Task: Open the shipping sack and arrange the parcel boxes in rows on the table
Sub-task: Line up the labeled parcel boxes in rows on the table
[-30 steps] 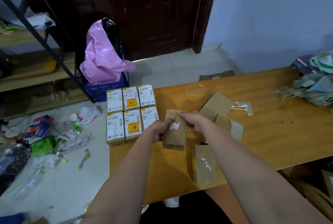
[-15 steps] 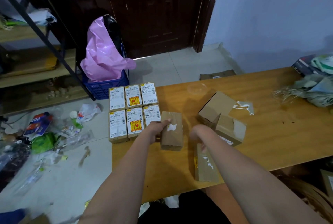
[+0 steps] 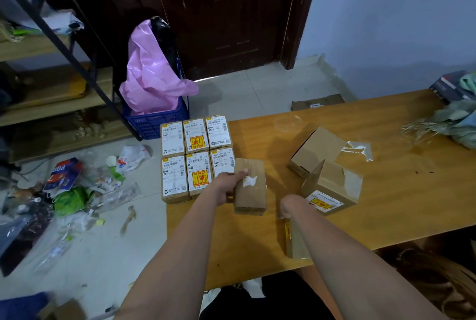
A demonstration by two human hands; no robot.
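Brown cardboard parcel box (image 3: 249, 187), label down, is gripped by the left hand (image 3: 226, 187) just right of the six-box grid (image 3: 197, 157); the right hand (image 3: 289, 207) is curled, grip unclear.

arms: 2 bare forearms, no sleeves in view
left hand (image 3: 226, 185): bare, no glove or ring visible
right hand (image 3: 289, 207): bare, no glove
wrists: no watch or band

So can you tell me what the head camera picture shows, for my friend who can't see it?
A person's left hand holds a plain brown box beside six labelled boxes set in two rows at the corner of a wooden table. The right hand reaches down toward another box near the table's front edge.
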